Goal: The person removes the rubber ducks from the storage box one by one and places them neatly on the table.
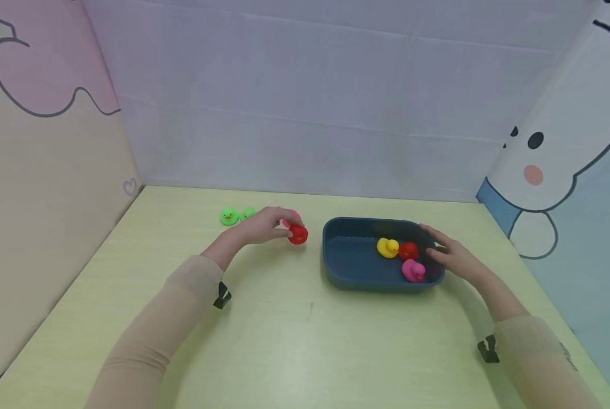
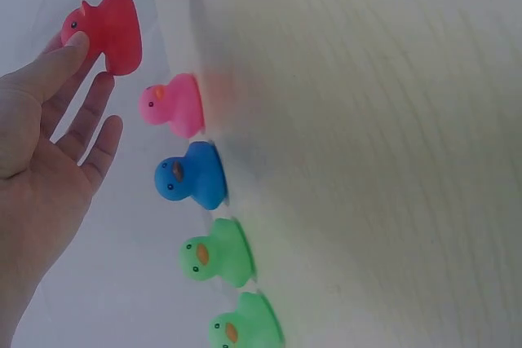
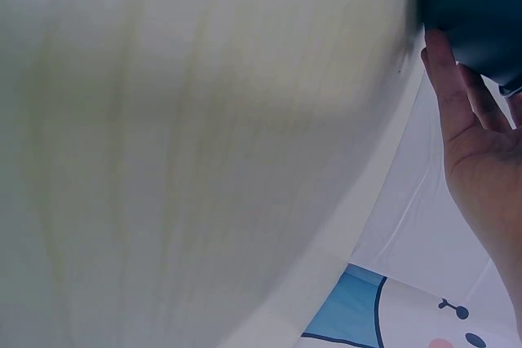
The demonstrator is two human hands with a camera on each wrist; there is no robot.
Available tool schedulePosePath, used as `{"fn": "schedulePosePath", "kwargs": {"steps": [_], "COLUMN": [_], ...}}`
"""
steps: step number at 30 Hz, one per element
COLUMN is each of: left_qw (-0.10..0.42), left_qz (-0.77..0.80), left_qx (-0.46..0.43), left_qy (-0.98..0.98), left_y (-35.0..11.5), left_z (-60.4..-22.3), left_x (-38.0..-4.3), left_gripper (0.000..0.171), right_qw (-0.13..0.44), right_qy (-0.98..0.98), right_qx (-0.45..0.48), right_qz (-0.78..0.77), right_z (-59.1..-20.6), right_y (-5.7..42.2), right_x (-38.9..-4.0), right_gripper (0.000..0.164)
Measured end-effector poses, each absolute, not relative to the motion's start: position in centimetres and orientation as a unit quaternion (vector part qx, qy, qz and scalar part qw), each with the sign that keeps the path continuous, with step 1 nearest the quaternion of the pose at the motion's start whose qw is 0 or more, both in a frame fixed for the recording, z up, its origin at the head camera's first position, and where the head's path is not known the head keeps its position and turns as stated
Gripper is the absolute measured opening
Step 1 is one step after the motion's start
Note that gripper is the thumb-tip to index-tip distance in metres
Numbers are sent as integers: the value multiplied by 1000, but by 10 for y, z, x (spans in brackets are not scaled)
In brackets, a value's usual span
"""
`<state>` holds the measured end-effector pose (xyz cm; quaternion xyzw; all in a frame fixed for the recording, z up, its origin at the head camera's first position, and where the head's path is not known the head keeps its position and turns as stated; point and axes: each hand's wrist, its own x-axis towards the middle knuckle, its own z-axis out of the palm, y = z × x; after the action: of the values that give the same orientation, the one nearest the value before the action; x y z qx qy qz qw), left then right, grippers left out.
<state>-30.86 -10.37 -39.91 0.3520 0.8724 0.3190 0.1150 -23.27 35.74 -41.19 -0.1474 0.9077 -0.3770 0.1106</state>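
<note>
My left hand [image 1: 266, 225] pinches a red rubber duck [image 2: 118, 32] between thumb and fingers, left of the dark blue bin [image 1: 356, 283]. In the left wrist view the duck is tilted and held off the table. Close by, a pink duck [image 2: 181, 106], a blue duck [image 2: 200, 175] and two green ducks [image 2: 224, 254] stand in a row; the hand hides the blue one in the head view. My right hand [image 1: 458, 258] holds the bin's right end, thumb over the rim and fingers along the outer wall.
Inside the bin, toward its right side, sit a yellow duck [image 1: 387, 248], another red duck [image 1: 408, 251] and a magenta duck [image 1: 413, 271]. The pale wooden table [image 1: 305, 341] meets a white backdrop [image 1: 310, 113] behind, with printed panels at both sides.
</note>
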Motion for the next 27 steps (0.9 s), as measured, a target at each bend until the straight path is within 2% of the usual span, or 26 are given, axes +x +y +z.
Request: {"fn": "schedulePosePath", "kwargs": {"steps": [13, 27], "left_qw": [132, 147], "left_qz": [307, 317], "left_qx": [341, 323], "left_qy": [879, 880], "left_y": [-113, -113], "left_z": [-421, -424], "left_x": [-317, -315], "left_gripper": [31, 31], "right_qw": [103, 105], "right_qy": [909, 912], "right_qx": [-154, -149], "right_qz": [-373, -368], "right_z": [-410, -412], "right_y": [355, 357], "right_x": [-232, -234], "right_gripper": [63, 64]}}
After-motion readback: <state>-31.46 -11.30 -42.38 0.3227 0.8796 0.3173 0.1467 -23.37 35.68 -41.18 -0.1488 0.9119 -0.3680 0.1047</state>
